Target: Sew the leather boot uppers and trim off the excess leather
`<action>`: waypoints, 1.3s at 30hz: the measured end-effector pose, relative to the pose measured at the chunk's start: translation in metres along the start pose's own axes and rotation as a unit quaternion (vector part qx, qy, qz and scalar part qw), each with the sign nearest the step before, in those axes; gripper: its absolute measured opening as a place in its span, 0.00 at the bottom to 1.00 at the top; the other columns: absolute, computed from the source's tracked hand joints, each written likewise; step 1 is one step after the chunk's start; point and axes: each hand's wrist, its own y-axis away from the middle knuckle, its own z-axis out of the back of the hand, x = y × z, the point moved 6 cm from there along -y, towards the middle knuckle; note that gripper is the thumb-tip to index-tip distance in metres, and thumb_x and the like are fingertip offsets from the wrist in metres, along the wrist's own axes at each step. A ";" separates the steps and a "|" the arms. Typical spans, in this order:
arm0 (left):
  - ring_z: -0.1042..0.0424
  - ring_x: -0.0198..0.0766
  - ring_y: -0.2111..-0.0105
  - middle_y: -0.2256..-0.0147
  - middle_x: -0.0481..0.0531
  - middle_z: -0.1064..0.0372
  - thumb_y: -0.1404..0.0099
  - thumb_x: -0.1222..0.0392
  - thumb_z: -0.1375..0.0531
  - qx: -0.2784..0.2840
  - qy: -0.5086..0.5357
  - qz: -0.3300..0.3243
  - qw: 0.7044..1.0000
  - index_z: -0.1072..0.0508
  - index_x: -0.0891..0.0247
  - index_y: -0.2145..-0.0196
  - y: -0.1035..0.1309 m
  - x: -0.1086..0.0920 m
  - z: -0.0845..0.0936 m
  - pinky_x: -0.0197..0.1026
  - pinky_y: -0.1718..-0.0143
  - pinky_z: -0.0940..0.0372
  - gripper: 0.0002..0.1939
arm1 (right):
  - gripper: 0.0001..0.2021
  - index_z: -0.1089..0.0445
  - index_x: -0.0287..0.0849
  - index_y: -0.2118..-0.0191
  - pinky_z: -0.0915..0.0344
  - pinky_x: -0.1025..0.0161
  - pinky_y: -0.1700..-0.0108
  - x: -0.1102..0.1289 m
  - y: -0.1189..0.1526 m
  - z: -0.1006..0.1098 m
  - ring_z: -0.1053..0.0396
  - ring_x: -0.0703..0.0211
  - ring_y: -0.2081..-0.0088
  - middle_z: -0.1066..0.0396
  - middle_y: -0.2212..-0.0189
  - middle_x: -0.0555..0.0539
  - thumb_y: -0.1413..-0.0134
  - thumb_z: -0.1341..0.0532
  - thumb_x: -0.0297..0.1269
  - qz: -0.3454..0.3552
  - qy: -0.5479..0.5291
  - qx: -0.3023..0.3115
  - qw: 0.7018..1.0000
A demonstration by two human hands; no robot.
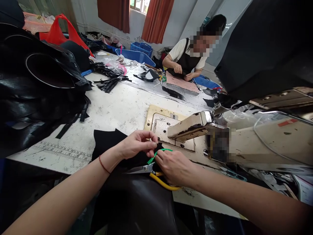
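Note:
Scissors (146, 168) with one green and one yellow handle lie in and under my right hand (172, 165), blades pointing left. The fingers of that hand are curled by the green handle, their tips partly hidden. My left hand (140, 143) is pinched closed just left of them; whatever lies between its fingertips is too small to make out. Below both hands is a black piece of material (105, 142) on the white table (114, 107). A dark brown glossy sheet (144, 205) hangs over the table's front edge.
A sewing machine (186, 127) stands right of my hands. Black glossy pieces (31, 98) are heaped at the left, with black strips (110, 81) farther back. Across the table a person (188, 62) works at a pink board (181, 83). Blue bins (137, 57) stand behind.

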 end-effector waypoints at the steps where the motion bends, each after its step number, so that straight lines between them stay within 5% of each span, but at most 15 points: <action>1: 0.29 0.28 0.81 0.78 0.45 0.32 0.48 0.52 0.28 0.001 -0.001 0.000 1.000 0.28 0.66 0.71 0.000 0.000 0.001 0.29 0.79 0.35 0.17 | 0.08 0.35 0.38 0.61 0.50 0.59 0.73 0.000 0.000 0.000 0.34 0.54 0.69 0.33 0.66 0.43 0.49 0.43 0.32 -0.001 0.000 0.005 1.000; 11: 0.26 0.31 0.78 0.77 0.47 0.29 0.47 0.53 0.29 0.007 0.004 -0.002 1.000 0.29 0.67 0.70 0.000 -0.006 0.004 0.30 0.75 0.31 0.17 | 0.10 0.34 0.36 0.60 0.44 0.59 0.70 0.009 -0.013 0.009 0.33 0.52 0.67 0.31 0.63 0.39 0.48 0.44 0.35 0.012 -0.021 -0.015 1.000; 21: 0.25 0.31 0.77 0.73 0.46 0.30 0.49 0.51 0.28 -0.044 -0.025 -0.060 0.997 0.30 0.66 0.70 0.008 -0.038 0.018 0.30 0.76 0.31 0.19 | 0.08 0.34 0.38 0.64 0.50 0.60 0.74 0.011 -0.028 0.014 0.34 0.55 0.70 0.33 0.66 0.43 0.48 0.42 0.37 -0.002 -0.036 -0.026 0.999; 27: 0.24 0.34 0.71 0.73 0.45 0.31 0.46 0.45 0.32 -0.146 -0.115 -0.100 0.977 0.32 0.63 0.68 0.011 -0.053 0.033 0.34 0.68 0.29 0.20 | 0.06 0.35 0.38 0.63 0.54 0.60 0.76 0.017 -0.032 0.010 0.34 0.55 0.72 0.33 0.68 0.43 0.46 0.45 0.34 0.017 -0.025 -0.032 0.999; 31: 0.31 0.44 0.47 0.51 0.52 0.32 0.43 0.52 0.32 -0.247 -0.250 -0.107 0.930 0.33 0.57 0.53 0.069 -0.074 0.045 0.44 0.48 0.35 0.23 | 0.05 0.35 0.38 0.65 0.54 0.60 0.75 0.017 -0.031 0.010 0.34 0.55 0.71 0.33 0.68 0.42 0.46 0.46 0.32 0.007 -0.028 -0.046 0.999; 33: 0.29 0.49 0.52 0.51 0.54 0.32 0.45 0.43 0.33 -0.375 -0.430 -0.032 0.821 0.35 0.56 0.51 0.120 -0.078 0.060 0.53 0.49 0.34 0.29 | 0.06 0.35 0.38 0.64 0.54 0.60 0.75 0.015 -0.030 0.009 0.35 0.55 0.70 0.33 0.67 0.42 0.48 0.46 0.32 0.000 -0.043 -0.043 0.998; 34: 0.28 0.52 0.54 0.52 0.57 0.31 0.47 0.40 0.33 -0.402 -0.456 0.014 0.794 0.35 0.57 0.51 0.143 -0.072 0.066 0.57 0.50 0.33 0.31 | 0.06 0.35 0.38 0.64 0.54 0.61 0.75 0.014 -0.029 0.008 0.35 0.56 0.70 0.33 0.66 0.42 0.49 0.45 0.31 -0.004 -0.053 -0.042 0.998; 36: 0.28 0.57 0.52 0.51 0.60 0.30 0.49 0.39 0.33 -0.376 -0.426 0.078 0.819 0.36 0.57 0.48 0.175 -0.051 0.071 0.59 0.49 0.33 0.36 | 0.07 0.36 0.38 0.65 0.53 0.61 0.75 0.012 -0.027 0.005 0.35 0.56 0.69 0.33 0.66 0.43 0.53 0.44 0.30 -0.009 -0.072 -0.043 0.996; 39: 0.51 0.53 0.33 0.33 0.51 0.48 0.41 0.45 0.37 -0.330 -0.413 0.050 0.847 0.48 0.47 0.35 0.189 -0.030 0.065 0.58 0.34 0.52 0.41 | 0.07 0.37 0.39 0.66 0.53 0.61 0.74 0.007 -0.023 0.001 0.36 0.58 0.70 0.33 0.67 0.44 0.56 0.43 0.30 -0.021 -0.090 -0.070 0.993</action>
